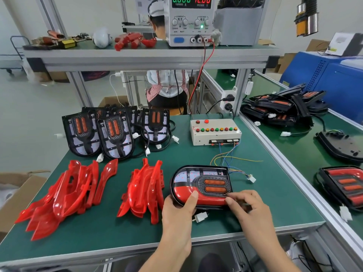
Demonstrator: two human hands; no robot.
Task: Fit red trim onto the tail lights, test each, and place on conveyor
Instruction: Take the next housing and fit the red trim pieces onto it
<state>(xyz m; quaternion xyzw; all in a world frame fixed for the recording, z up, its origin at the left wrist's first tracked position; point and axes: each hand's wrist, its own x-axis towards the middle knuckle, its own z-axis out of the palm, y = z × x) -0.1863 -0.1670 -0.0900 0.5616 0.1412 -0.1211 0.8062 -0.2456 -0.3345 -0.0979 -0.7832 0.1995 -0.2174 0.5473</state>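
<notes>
1. The black oval plastic tail light [200, 185] lies flat on the green-topped table [255, 213], directly under both hands, with a glossy red curved trim piece [198, 195] seated along its near edge.
2. The left hand [176, 211] grips the lamp's left end, thumb pressing the trim; the right hand [247, 207] pinches the trim's right end.
3. Fitting looks partly done: the far half shows bare board. Testing and conveyor placement remain.
4. Beyond the left hand, untrimmed black lamp housings [110, 132] wait; two heaps of loose red trims [78, 193] lie left.
5. The white button-studded test box [215, 131] sits beyond the right hand, with open mat between.
6. The green conveyor belt [294, 146] runs to the right past an aluminium rail, carrying finished lamps.
</notes>
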